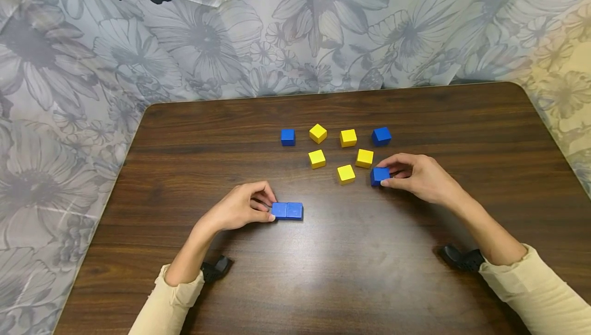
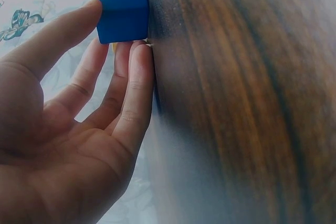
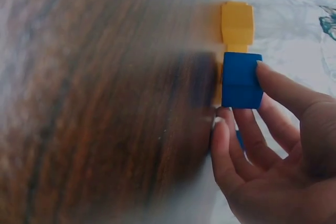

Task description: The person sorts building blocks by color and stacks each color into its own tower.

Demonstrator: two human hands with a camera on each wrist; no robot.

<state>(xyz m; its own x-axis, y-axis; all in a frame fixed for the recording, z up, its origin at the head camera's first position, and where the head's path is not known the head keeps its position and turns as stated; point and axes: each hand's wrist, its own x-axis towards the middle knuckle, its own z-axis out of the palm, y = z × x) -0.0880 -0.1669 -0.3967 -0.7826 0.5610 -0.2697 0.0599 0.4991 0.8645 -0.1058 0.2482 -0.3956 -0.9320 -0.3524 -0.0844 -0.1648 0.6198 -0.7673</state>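
Two blue cubes lie side by side in the head view, faces together, in a short row. My left hand (image 1: 242, 205) is at the row's left end, its thumb and a fingertip pinching the left blue cube (image 1: 279, 211); the right blue cube (image 1: 294, 211) of the pair is beyond the fingers. Farther right, my right hand (image 1: 422, 178) pinches another blue cube (image 1: 380, 176) between thumb and fingers. That cube (image 3: 242, 80) appears close to the tabletop in the right wrist view, with a yellow cube (image 3: 237, 22) past it.
Several loose yellow cubes (image 1: 346, 174) lie on the brown wooden table (image 1: 208, 140), one just left of the right hand's cube. Behind them are a blue cube (image 1: 288, 137) at left and another blue cube (image 1: 381, 136) at right. A floral cloth (image 1: 208, 42) hangs past the far edge.
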